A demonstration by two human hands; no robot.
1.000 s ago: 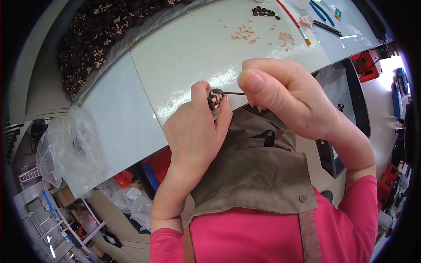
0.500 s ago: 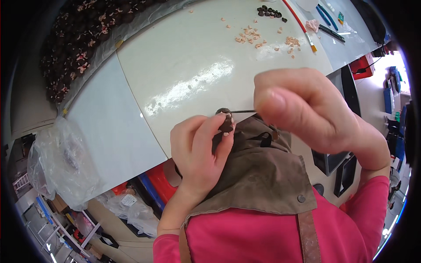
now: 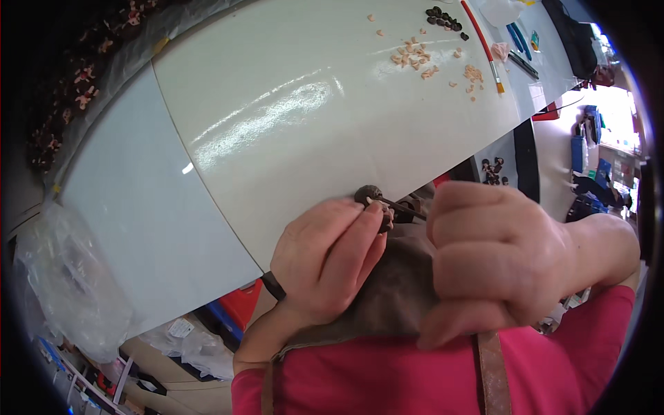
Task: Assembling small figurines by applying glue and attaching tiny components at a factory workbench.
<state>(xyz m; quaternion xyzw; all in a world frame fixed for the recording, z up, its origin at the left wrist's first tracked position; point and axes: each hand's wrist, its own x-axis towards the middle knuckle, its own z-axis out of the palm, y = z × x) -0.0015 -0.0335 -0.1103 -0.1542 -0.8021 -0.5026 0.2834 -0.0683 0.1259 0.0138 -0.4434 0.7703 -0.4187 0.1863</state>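
Note:
Near the table's front edge, my left hand (image 3: 325, 259) pinches a small dark figurine (image 3: 369, 194) with pale parts on it. Its lower portion is partly covered by my fingers. My right hand (image 3: 501, 252) is closed in a fist around a thin dark rod-like tool (image 3: 404, 208), whose handle is hidden in the palm. The tip of this tool meets the figurine just below its round dark top. Farther back on the white table (image 3: 277, 173) lie loose pale pieces (image 3: 413, 57) and a cluster of small dark pieces (image 3: 443, 21).
A red-handled brush (image 3: 486, 47), blue-handled pliers (image 3: 519, 40) and a black pen-like tool (image 3: 523, 65) lie at the far right. Many similar dark figurines (image 3: 83, 76) are heaped at the far left. Clear plastic bagging (image 3: 76, 277) hangs over the left table edge.
My right fist has turned over and come lower and nearer, tilting the tool so it slopes down to the right. My left hand and the figurine have shifted slightly right and nearer.

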